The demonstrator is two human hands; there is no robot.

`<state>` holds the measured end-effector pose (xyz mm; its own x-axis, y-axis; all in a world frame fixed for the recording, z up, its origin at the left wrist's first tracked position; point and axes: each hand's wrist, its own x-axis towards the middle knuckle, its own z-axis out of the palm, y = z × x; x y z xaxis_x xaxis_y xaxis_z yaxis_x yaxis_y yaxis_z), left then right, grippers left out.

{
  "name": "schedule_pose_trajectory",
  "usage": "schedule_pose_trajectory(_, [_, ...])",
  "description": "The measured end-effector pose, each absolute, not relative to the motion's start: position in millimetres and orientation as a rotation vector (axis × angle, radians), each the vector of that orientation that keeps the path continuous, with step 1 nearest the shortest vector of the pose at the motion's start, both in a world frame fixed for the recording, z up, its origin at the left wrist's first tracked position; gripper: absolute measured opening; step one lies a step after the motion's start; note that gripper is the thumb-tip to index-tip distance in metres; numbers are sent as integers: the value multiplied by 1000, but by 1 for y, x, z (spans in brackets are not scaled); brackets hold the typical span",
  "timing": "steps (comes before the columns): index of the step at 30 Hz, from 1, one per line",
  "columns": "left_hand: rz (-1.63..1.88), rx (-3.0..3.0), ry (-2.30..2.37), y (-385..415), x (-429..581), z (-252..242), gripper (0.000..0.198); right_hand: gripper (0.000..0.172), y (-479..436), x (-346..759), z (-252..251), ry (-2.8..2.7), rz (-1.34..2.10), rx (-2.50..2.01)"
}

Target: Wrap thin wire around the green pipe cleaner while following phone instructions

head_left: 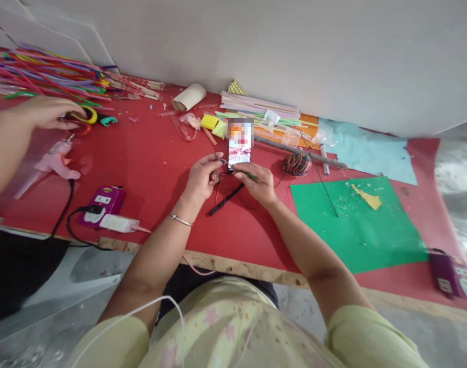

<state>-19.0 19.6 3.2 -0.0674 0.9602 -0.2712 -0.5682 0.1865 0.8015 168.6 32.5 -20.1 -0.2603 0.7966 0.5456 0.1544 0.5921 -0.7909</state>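
- A smooth, pale grey wall (313, 56) stands behind a long desk (149, 168) with a flat red top and a rough wood edge.
- The left grip (204, 176) has its thumb and finger pinching a thin, dark strand (226, 162), just in front of the phone (239, 155).
- The right grip (258, 183) is pinched too, at the strand's other side; a bit of green (250, 175) shows by its fingers. The strand is too small to tell what it is made of.
- A straight black strip (221, 204) lies flat under the hands.
- To the right sit a round, stripy yarn ball (296, 164), a long, bumpy grey stick (321, 158) and a flat green sheet (340, 240) with a torn yellow scrap (369, 199) on it.
- Behind are thin, straight straws (262, 105) and a round, hollow brown tube (191, 96).
- At the far left, another person's hand (49, 112) is on something with a yellow loop (90, 115), near a pink glue gun (59, 162).
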Motion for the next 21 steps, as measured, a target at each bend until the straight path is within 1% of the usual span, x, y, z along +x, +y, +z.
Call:
schedule_pose_trajectory(6, [1371, 534, 1014, 21, -20, 2, 31, 23, 33, 169, -18, -1794, 733, -751])
schedule_pose_trajectory(15, [1379, 536, 1017, 21, -21, 2, 30, 23, 32, 169, -17, -1804, 725, -757])
schedule_pose_trajectory(21, [1385, 544, 1017, 21, -20, 3, 28, 19, 31, 169, -15, -1793, 719, -739])
